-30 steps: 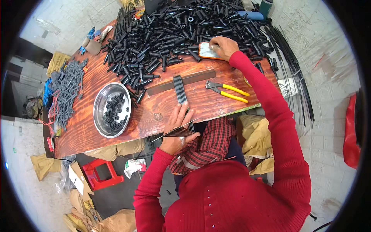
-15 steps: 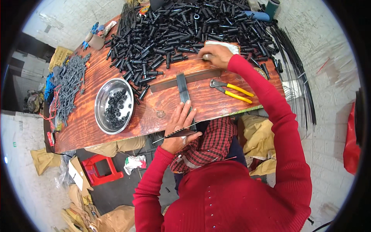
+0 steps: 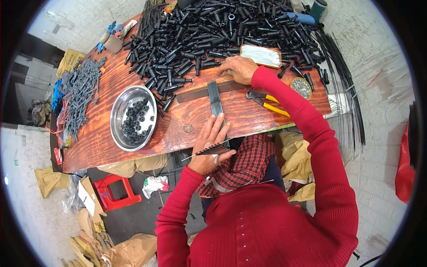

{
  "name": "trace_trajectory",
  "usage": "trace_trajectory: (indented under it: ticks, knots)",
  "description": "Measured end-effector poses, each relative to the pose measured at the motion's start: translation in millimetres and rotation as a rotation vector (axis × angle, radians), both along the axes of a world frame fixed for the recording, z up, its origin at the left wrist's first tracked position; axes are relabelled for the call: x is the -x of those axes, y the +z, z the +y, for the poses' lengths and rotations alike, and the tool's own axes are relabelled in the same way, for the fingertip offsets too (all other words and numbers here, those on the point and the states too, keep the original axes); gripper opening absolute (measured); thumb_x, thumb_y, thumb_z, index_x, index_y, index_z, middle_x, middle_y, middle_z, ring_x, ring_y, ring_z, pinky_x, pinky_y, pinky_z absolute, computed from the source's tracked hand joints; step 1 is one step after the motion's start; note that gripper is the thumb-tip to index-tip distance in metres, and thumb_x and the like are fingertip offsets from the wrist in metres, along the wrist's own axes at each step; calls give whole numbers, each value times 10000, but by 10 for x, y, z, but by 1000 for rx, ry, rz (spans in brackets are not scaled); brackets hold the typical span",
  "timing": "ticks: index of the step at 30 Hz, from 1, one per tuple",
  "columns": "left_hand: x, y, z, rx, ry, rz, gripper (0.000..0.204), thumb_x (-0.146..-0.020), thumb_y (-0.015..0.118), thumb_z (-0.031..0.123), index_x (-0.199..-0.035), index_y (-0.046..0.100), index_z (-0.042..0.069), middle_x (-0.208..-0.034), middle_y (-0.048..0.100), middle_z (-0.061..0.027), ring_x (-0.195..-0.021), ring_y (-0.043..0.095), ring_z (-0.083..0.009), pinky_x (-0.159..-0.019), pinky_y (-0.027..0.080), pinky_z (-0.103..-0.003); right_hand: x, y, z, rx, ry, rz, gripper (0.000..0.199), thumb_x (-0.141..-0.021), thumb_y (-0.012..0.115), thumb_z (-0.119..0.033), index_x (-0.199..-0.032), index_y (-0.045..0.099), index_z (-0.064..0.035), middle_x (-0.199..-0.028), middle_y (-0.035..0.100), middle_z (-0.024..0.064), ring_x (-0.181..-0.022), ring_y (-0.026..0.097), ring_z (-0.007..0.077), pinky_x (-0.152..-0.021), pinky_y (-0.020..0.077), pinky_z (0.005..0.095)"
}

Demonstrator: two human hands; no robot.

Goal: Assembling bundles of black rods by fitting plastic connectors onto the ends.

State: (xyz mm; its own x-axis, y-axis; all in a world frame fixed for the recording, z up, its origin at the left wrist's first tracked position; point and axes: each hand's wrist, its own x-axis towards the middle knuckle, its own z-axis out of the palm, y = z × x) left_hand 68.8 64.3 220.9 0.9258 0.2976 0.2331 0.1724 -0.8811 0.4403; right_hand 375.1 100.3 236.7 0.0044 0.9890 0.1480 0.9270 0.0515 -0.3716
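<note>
My left hand (image 3: 210, 147) lies at the near edge of the wooden table (image 3: 178, 129), fingers spread over the near ends of a flat row of thin black rods (image 3: 216, 102), thumb under them. These rods run away from me across a dark flat bar (image 3: 195, 92). My right hand (image 3: 238, 69) rests on the far end of that bar, fingers curled, just in front of a small tray of pale pins (image 3: 261, 55). Whether it grips anything I cannot tell.
A big heap of black tubes (image 3: 213, 31) fills the far table. A steel bowl of small black rings (image 3: 132, 118) sits left, yellow-handled pliers (image 3: 267, 101) and a round tin (image 3: 301, 86) right. Grey parts (image 3: 82, 93) lie far left. Long black rods (image 3: 342, 84) hang off the right edge.
My right hand has come back from the tray of pale pins toward me and now sits on the dark bar. My left hand stays on the rods' near ends.
</note>
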Motion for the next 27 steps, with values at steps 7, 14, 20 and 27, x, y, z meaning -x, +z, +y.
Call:
trace_trajectory:
  ticks: [7, 14, 20, 27]
  knots:
    - [4, -5, 3, 0, 1, 6, 842, -758, 777, 456, -1457, 470, 102, -1598, 324, -145, -1464, 293, -395, -1149, 340, -498, 5, -27, -11, 11, -2, 58, 341, -872, 557, -81, -1098, 743, -255, -1037, 679, 101, -1039, 634, 329, -878, 507, 462]
    - [-15, -19, 5, 2, -8, -9, 865, -769, 759, 481, -1479, 437, 107, -1599, 314, -152, -1455, 299, -410, -1174, 302, -496, 3, -63, 0, -4, -8, 141, 340, -874, 557, -73, -1089, 757, -247, -1041, 684, 114, -1043, 633, 326, -891, 508, 446]
    - [2, -27, 6, -1, -6, -5, 859, -774, 754, 485, -1481, 445, 108, -1601, 311, -149, -1460, 297, -403, -1167, 317, -492, 73, -11, -6, 23, -31, 69, 332, -890, 563, -61, -1107, 746, -233, -1015, 674, 109, -1021, 629, 327, -881, 505, 447]
    - [-13, -33, 13, -4, -17, -8, 866, -773, 756, 482, -1484, 441, 101, -1602, 310, -150, -1460, 295, -406, -1163, 324, -495, 1, -35, 0, 3, 39, 271, 306, -899, 559, -52, -1107, 732, -193, -1017, 667, 106, -1014, 625, 329, -886, 500, 450]
